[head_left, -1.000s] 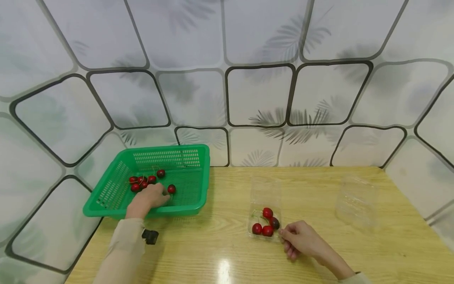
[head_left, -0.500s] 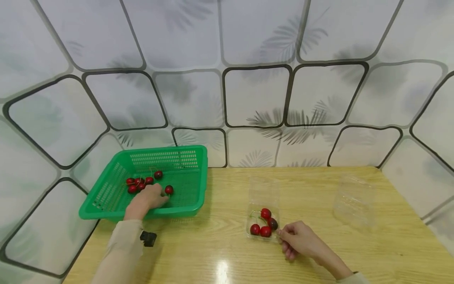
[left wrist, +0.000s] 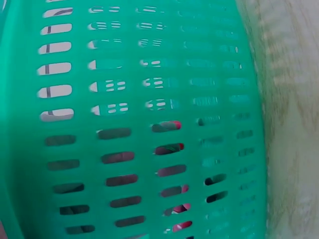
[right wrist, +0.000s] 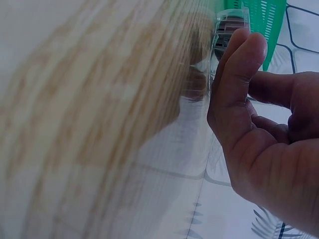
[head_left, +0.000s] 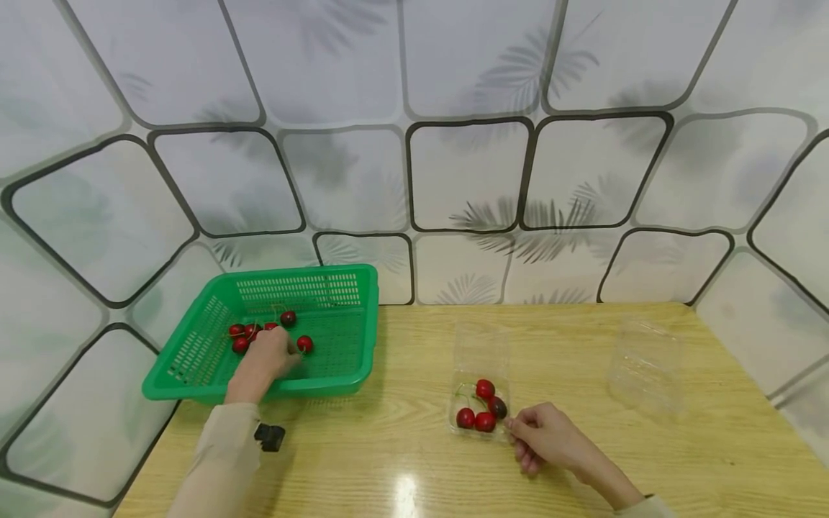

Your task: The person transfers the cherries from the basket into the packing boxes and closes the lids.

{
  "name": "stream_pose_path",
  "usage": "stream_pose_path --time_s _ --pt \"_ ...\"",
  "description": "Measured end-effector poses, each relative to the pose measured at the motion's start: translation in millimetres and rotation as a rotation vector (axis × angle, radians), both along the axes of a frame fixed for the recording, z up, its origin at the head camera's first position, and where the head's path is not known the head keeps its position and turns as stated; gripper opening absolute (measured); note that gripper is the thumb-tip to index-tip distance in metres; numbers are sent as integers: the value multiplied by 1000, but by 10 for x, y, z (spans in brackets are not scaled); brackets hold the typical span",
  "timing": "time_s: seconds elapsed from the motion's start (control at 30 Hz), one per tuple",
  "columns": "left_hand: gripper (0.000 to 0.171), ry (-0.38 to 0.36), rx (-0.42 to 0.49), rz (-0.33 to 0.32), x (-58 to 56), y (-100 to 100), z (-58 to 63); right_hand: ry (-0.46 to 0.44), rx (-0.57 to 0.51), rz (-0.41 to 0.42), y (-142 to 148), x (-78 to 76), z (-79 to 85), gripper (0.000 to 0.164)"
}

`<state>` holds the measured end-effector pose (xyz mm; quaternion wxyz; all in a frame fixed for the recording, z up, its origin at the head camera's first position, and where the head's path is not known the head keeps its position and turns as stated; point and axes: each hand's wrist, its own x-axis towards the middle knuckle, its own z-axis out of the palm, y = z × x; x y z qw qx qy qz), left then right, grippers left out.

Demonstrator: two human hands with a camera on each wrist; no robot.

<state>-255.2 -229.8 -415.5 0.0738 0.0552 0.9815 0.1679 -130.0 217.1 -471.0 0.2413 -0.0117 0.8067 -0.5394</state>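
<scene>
- head: lone cherry [head_left: 305,344] in green basket [head_left: 370,331], just right of the left hand [head_left: 262,360], the nearer one; cannot tell whether its fingers grip anything.
- left wrist: basket mostly hides them.
- right wrist: right hand [right wrist: 256,149] pinches clear box [right wrist: 233,13].

1. Your right hand [right wrist: 269,164] sits at the right, bent fingers [right wrist: 237,79] overlapping the clear box [right wrist: 233,13] at the top.
2. Dark shapes [right wrist: 231,22] show through the box, too blurred to name.
3. The green basket [right wrist: 262,27] stands beyond it.
4. The glossy table [right wrist: 89,124] fills the left, catching reflections; patterned wall [right wrist: 227,211] shows behind your hand.
</scene>
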Motion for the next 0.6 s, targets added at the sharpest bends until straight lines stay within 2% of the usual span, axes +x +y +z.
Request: stream_pose_path --time_s 0.07,0.13,0.23,0.3,0.43,0.53,0.6 --pt "24 32 13 4 12 -2 4 0 -2 1 -2 0 -2 33" --pt "26 65 20 1 23 -4 7 -1 -3 1 -1 -2 -7 32" --pt "25 124 27 -5 41 -6 25 -4 -4 0 2 -5 -14 32" --pt "19 148 27 -9 50 -7 40 -5 -3 -1 5 -7 -16 33" --pt "33 178 40 -12 62 -8 67 -10 -7 -1 6 -7 -16 32" --pt "29 196 58 -17 77 -10 82 -10 -8 -1 6 -9 -12 32" --pt "17 216 65 -19 94 -12 92 -9 -9 -1 7 -11 -10 33"
